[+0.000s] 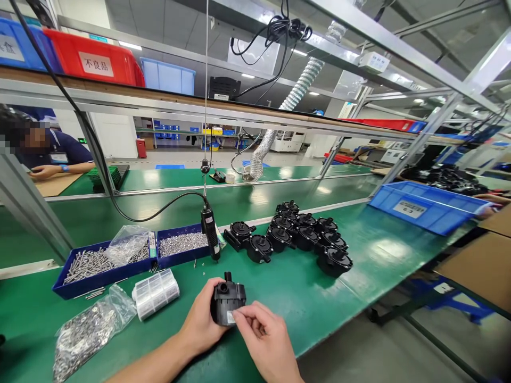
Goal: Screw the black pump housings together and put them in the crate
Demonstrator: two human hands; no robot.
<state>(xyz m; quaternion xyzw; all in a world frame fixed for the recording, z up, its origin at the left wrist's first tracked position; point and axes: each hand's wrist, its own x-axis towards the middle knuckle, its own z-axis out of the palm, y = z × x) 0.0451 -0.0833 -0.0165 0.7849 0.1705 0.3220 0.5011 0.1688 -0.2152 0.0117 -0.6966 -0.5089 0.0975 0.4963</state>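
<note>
I'm watching over the head feed. Green bench (287,298) is running under everything; blue bin (439,215) is sitting toward its far right. A cluster of black units (307,238) is standing mid-bench, apart from both hands. Screw tray (99,277) and small-hardware tray (183,258) are sitting side by side at left.

Left hand (203,314) is wrapping the side of one held unit (222,309), close to the near edge of the bench, power driver (209,234) hanging beyond it. I'm not able to tell if the unit's base is touching the bench. Right hand (265,335) is pinching at the white label (230,317) with thumb and forefinger, other fingers curling in.

Status: held unit is looking closed up, top on, so I'm judging its build as done. Label is lying low against the near wall; fingertips are covering one edge, so I can't tell if it's fully stuck down. That edge is all I'm seeing as left here. I'm not making out labels on the cluster.

Orientation: long axis is running near upright. Top stub (228,277) is pointing up; side port (224,288) is facing the camera.
</note>
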